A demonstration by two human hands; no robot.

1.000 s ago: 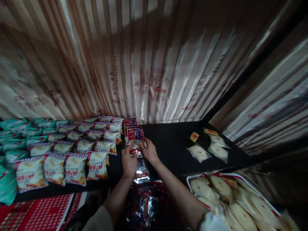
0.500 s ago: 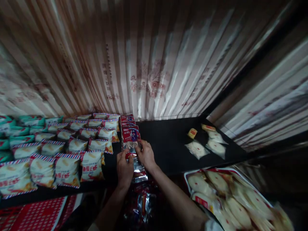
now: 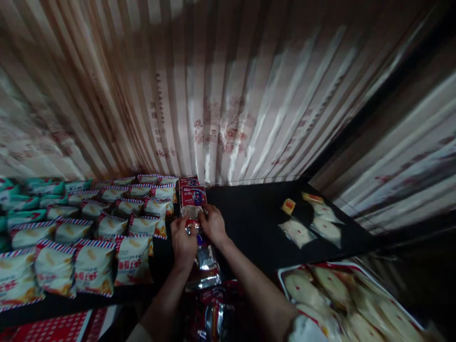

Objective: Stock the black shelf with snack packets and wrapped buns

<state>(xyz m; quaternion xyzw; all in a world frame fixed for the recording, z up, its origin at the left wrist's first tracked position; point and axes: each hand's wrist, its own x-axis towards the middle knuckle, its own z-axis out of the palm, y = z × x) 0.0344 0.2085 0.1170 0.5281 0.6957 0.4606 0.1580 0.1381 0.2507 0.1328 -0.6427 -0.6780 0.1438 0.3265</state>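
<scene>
Red-and-silver snack packets point(image 3: 193, 195) lie overlapped in a column on the black shelf. My left hand point(image 3: 184, 242) has its fingers curled at the left edge of a packet in this column. From the other side, my right hand point(image 3: 213, 225) grips the same packet, its thumb close to my left fingers. Both hands hide much of the packet they hold. Below them, a shiny silver packet point(image 3: 205, 266) lies at the shelf's near edge. More dark red foil packets point(image 3: 213, 313) show in shadow between my forearms.
Rows of white puffed snack bags point(image 3: 94, 268) stand on the left, with green bags point(image 3: 23, 202) beyond. Flat white round packs point(image 3: 297, 232) and small yellow packs point(image 3: 288, 205) lie to the right. A box point(image 3: 281, 275) of round packs stands front right. Pleated curtain point(image 3: 221, 118) hangs behind.
The view has tilted up slightly, so the shelf sits lower in the picture. Both hands have shifted slightly toward the back of the column, covering more of the packets.
</scene>
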